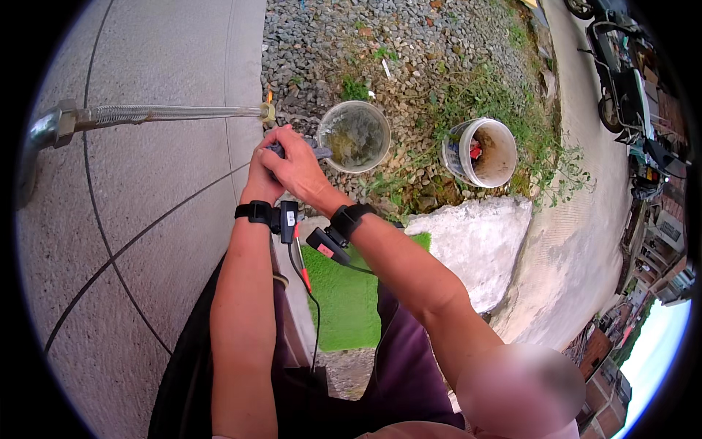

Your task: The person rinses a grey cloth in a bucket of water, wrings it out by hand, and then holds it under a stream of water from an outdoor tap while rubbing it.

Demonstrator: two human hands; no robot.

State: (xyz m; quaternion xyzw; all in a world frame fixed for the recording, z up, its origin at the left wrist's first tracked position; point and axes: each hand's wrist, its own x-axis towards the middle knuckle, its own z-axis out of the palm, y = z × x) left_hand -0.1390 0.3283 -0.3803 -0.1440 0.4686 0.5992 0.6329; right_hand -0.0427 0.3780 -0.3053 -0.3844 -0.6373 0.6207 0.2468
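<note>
My left hand and my right hand are pressed together around a dark grey cloth. Part of the cloth pokes out to the right, by the rim of a clear plastic bucket that holds water. My fingers and palms hide the rest of it. Just above my hands is the brass end nut of a braided metal hose, which runs across from a metal pipe fitting at the left. Each wrist carries a black strapped device.
A white bucket, dirty inside and with something red in it, stands right among weeds. Gravel surrounds both buckets. A tiled wall rises at left. Green artificial turf lies below my arms. Scooters stand far right.
</note>
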